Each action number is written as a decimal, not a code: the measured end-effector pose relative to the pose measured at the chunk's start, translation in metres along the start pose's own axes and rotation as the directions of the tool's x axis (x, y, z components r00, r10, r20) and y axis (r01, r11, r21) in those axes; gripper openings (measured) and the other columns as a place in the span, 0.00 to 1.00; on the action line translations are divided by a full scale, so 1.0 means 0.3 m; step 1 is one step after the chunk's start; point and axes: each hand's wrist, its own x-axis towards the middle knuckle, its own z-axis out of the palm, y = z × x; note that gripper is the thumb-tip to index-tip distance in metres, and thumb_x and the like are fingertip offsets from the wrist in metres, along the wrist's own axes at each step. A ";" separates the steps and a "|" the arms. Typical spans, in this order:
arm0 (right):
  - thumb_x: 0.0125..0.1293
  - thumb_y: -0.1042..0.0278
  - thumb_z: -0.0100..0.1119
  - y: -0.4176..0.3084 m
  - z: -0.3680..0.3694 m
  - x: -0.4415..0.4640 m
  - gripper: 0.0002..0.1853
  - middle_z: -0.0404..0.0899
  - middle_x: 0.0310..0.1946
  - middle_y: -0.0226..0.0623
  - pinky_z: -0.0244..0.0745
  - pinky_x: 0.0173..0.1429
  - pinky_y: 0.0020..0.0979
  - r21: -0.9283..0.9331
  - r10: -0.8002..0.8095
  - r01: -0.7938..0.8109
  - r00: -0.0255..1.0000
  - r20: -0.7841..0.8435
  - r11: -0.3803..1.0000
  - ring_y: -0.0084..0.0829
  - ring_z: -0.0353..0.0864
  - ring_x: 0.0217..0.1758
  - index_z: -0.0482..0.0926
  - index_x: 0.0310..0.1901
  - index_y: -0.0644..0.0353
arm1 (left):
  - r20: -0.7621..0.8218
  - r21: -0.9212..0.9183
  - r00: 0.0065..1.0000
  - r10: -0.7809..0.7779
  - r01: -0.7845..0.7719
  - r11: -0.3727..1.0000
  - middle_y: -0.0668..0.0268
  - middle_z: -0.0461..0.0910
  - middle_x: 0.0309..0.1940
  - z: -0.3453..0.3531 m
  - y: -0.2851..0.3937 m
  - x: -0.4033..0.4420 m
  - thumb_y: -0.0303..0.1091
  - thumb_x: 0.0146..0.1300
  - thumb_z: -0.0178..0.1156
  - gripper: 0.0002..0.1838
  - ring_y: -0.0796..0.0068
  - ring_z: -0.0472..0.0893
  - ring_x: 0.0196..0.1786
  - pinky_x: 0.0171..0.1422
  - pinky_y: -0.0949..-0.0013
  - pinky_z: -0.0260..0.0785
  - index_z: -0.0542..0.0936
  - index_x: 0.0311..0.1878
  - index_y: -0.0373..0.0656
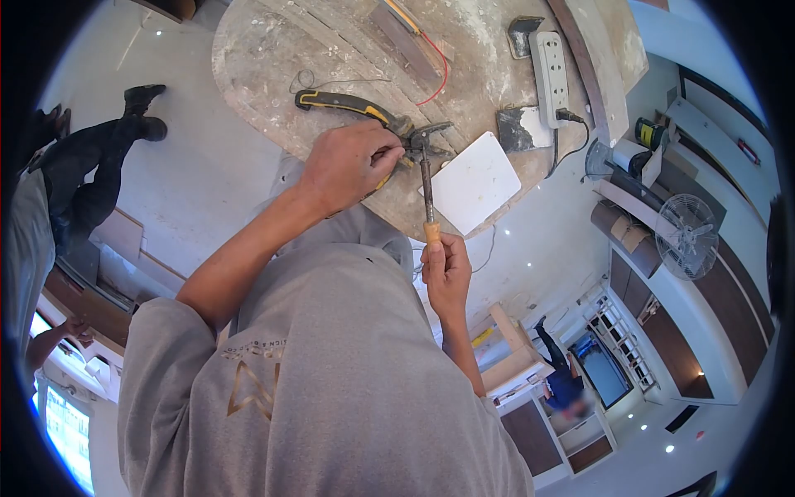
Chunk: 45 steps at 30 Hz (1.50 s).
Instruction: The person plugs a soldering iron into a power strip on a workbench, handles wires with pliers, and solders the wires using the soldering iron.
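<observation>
My right hand (448, 269) is wrapped around the yellowish handle of a hammer (426, 178), whose dark head points away from me over the worktable. Close to the hammer head, my left hand (352, 161) is closed over a pair of pliers with black-and-yellow handles (344, 101). One handle sticks out to the upper left; the other shows partly beneath my palm. The plier jaws lie next to the hammer head, and whether they pinch anything is hidden. A white flat plate (472, 184) lies just right of the hammer shaft.
On the stained worktable (257, 74) are a thin wire (348, 80), a red cable (445, 62) and a power strip (549, 79) with a plug. A fan (686, 236) stands at right. Other people are at the left (91, 157) and lower right (566, 385).
</observation>
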 end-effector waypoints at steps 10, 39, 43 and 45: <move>0.80 0.65 0.54 -0.012 -0.002 -0.002 0.09 0.78 0.27 0.26 0.63 0.29 0.21 0.021 0.025 -0.024 0.999 -0.021 0.999 0.13 0.69 0.24 0.77 0.51 0.62 | 0.009 0.021 1.000 0.010 -0.010 1.000 0.60 0.83 0.32 -0.002 0.000 0.001 0.31 0.64 0.69 0.06 0.62 0.84 0.31 0.37 0.65 0.76 0.86 0.40 0.38; 0.80 0.66 0.53 -0.007 -0.003 -0.001 0.09 0.78 0.27 0.27 0.64 0.28 0.22 -0.005 0.017 -0.017 1.000 -0.018 1.000 0.14 0.70 0.24 0.76 0.51 0.63 | -0.005 -0.018 1.000 0.018 -0.018 1.000 0.61 0.83 0.32 0.000 -0.004 -0.002 0.30 0.64 0.69 0.06 0.64 0.83 0.30 0.36 0.66 0.76 0.86 0.40 0.39; 0.80 0.67 0.54 -0.003 -0.002 0.001 0.09 0.79 0.27 0.27 0.64 0.29 0.22 -0.019 -0.004 0.003 1.000 -0.020 1.000 0.14 0.70 0.24 0.76 0.51 0.63 | -0.002 -0.007 1.000 0.023 -0.023 1.000 0.61 0.83 0.32 -0.001 -0.003 -0.002 0.30 0.64 0.70 0.06 0.65 0.83 0.30 0.36 0.66 0.75 0.86 0.40 0.39; 0.80 0.67 0.54 -0.003 0.000 0.003 0.09 0.79 0.27 0.27 0.65 0.29 0.22 -0.036 -0.009 0.009 1.000 -0.014 0.999 0.14 0.70 0.24 0.76 0.51 0.63 | -0.002 -0.007 1.000 0.022 -0.022 1.000 0.61 0.83 0.32 0.000 -0.004 -0.002 0.30 0.64 0.70 0.06 0.65 0.83 0.30 0.36 0.67 0.75 0.86 0.40 0.39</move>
